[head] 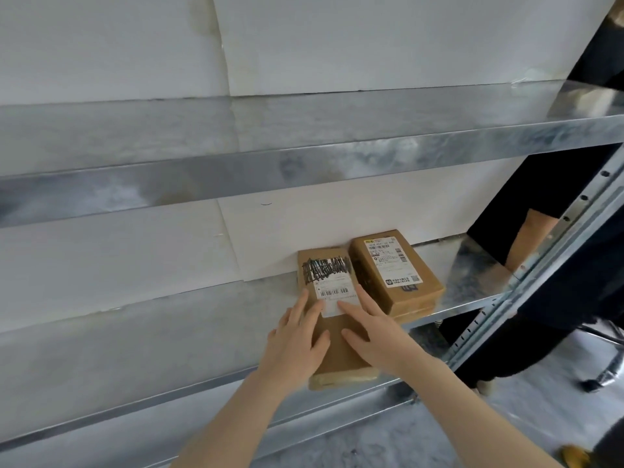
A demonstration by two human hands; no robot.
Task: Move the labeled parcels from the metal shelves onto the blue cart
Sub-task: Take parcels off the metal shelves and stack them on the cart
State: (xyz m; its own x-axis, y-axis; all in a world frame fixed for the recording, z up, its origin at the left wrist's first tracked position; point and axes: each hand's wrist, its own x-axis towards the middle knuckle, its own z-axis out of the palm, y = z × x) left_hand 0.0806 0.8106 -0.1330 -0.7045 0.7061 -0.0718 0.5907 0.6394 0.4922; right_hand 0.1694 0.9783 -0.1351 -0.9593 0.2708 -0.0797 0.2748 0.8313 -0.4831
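Two brown cardboard parcels with white labels lie side by side on the lower metal shelf (pixel 152 349). The long left parcel (pixel 324 268) has a label scribbled over in black. My left hand (pixel 297 339) lies flat on its left side, and my right hand (pixel 371 332) lies flat on its right side, fingers spread, both resting on top of it. The shorter right parcel (pixel 395 268) sits untouched against the first one. The blue cart is out of view.
An upper metal shelf (pixel 304 146) runs across above. White board panels (pixel 118 45) back the shelves. A perforated metal upright (pixel 540 278) stands at the right. Behind it stands a person in dark clothes (pixel 557 298). Grey floor shows below.
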